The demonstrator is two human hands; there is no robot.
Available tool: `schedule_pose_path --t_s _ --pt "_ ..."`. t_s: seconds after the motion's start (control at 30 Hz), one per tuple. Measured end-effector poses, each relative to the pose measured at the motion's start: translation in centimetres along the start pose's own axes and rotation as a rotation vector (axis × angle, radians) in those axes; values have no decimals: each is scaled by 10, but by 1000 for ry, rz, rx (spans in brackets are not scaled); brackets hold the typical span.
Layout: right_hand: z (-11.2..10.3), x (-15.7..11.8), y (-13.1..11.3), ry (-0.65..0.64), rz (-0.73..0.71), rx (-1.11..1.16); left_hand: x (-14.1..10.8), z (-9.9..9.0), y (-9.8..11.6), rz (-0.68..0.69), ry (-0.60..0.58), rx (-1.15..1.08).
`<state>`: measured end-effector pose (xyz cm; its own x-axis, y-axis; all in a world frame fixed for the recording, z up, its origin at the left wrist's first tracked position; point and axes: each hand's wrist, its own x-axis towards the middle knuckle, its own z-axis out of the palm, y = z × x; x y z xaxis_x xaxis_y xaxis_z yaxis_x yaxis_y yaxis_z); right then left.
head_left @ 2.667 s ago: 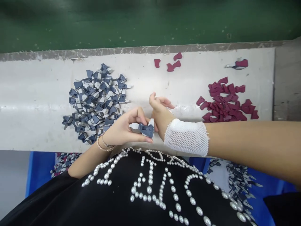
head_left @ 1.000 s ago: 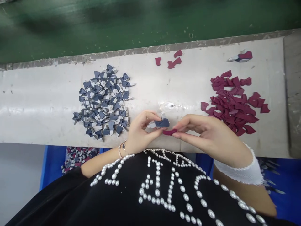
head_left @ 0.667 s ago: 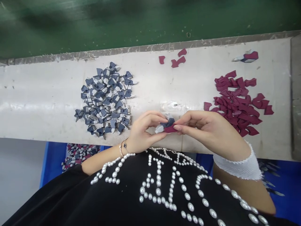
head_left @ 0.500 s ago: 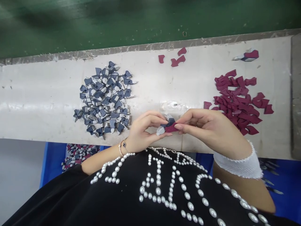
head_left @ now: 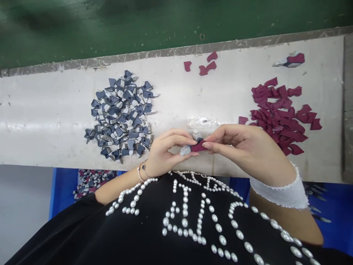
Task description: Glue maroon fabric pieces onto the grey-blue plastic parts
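Note:
Near the front edge of the white work surface, my left hand [head_left: 168, 151] pinches a small blue and grey part [head_left: 185, 149] between thumb and fingers. My right hand [head_left: 234, 145] grips a maroon piece [head_left: 197, 147] at its right end, and that piece lies against the blue and grey part. Fingertips hide some of both. To the left spreads a pile of blue and grey parts [head_left: 121, 117]. A pile of maroon pieces [head_left: 278, 114] lies at the right, partly behind my right hand.
Several loose maroon pieces [head_left: 211, 66] sit at the back middle. One blue, grey and maroon part [head_left: 293, 60] rests at the back right. Below the front edge are a blue bin [head_left: 63, 187] with mixed parts at left and another blue bin [head_left: 338, 213] at right.
The maroon piece now covers more of the blue part, and both hands have shifted very slightly left with the parts. The camera view has moved a little.

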<state>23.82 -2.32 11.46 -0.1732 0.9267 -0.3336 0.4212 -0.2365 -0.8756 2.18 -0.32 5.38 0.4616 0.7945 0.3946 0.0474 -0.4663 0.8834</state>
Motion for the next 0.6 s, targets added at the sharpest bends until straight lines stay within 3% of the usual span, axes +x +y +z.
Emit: schedule_pose_path --t_s 0.33,0.6 --pt "-1 0 -6 -39 -11 23 1 -5 0 39 -13 -45" --pt "-3 1 -2 -294 -11 175 3 -9 6 59 -51 -161"
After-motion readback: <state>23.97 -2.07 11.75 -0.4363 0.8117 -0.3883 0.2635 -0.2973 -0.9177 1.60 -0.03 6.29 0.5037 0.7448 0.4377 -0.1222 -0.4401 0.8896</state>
